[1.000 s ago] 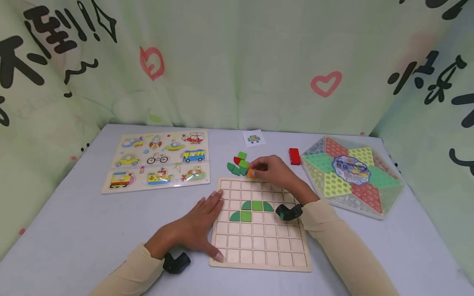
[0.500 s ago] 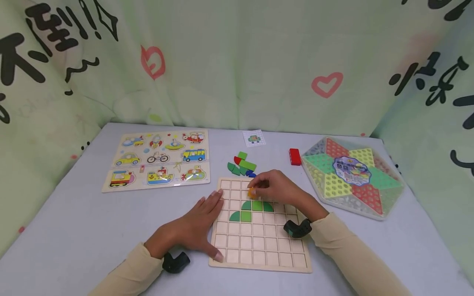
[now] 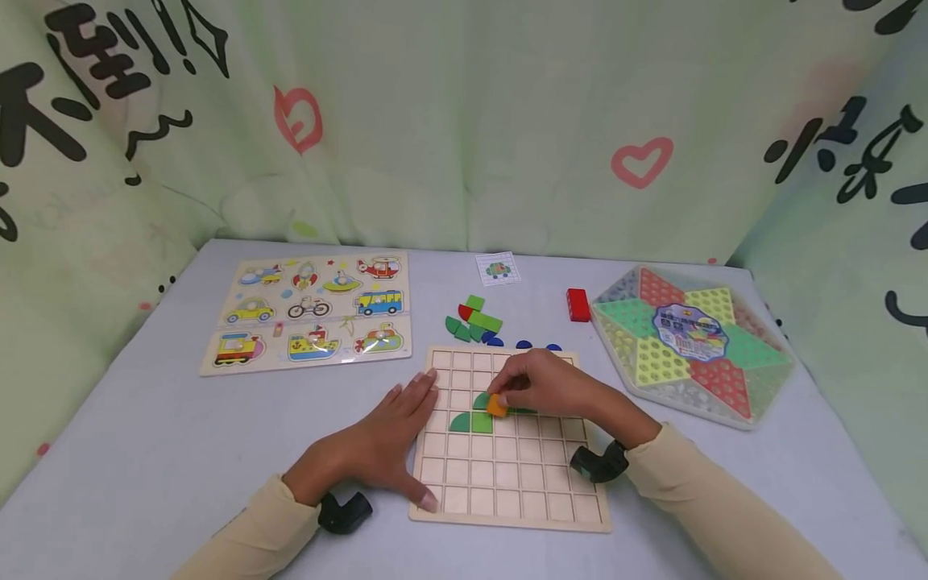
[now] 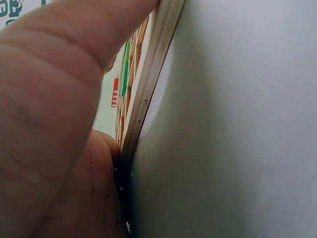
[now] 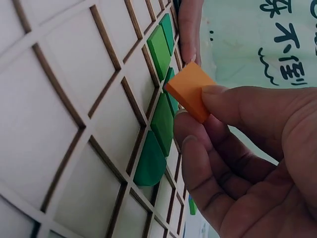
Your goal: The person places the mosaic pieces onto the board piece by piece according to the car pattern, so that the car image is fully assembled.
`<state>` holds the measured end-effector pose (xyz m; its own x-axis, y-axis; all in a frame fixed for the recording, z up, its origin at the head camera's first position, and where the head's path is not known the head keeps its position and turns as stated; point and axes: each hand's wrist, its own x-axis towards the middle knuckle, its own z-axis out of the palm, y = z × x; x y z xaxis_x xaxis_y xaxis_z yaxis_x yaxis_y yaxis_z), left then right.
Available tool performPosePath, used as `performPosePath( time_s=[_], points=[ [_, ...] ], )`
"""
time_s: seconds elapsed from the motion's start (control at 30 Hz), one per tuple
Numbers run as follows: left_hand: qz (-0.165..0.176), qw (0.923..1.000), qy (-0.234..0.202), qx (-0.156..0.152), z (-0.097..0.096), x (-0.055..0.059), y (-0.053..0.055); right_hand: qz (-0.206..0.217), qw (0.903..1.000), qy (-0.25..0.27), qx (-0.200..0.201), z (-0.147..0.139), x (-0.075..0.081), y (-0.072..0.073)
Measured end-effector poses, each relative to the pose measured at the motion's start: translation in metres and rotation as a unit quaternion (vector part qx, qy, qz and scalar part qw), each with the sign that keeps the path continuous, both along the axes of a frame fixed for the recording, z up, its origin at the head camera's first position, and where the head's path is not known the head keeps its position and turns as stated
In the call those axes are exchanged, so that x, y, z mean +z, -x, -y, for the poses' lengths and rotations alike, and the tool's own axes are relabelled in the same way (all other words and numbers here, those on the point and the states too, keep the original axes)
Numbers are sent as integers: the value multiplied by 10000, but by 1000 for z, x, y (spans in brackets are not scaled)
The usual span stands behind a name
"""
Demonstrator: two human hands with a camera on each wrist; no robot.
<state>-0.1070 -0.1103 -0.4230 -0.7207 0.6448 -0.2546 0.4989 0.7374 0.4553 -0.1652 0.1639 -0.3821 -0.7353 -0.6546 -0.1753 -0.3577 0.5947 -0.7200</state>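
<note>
- Head: left hand (image 3: 384,439), fingers spread, rests along the grid board (image 3: 507,477); right hand (image 3: 547,383) pinches the orange tile (image 3: 496,405) above it.
- Left wrist: slack pressure could let the board shift.
- Right wrist: the tilted tile might knock green tiles (image 5: 162,124).

grid board (image 3: 529,455): wood; orange tile (image 5: 188,90): smooth, matt; game box (image 3: 689,345): glossy plastic; curtain (image 3: 464,121): cloth
</note>
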Motion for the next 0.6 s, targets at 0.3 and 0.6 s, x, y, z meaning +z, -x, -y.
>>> performPosePath(
  time_s=[0.3, 0.6],
  points=[
    [1, 10000, -12, -11, 0, 0, -1, 268, 9995, -62, 121, -3, 0, -7],
    [-6, 10000, 0, 0, 0, 0, -1, 121, 9989, -374, 274, 1, -3, -8]
  ],
)
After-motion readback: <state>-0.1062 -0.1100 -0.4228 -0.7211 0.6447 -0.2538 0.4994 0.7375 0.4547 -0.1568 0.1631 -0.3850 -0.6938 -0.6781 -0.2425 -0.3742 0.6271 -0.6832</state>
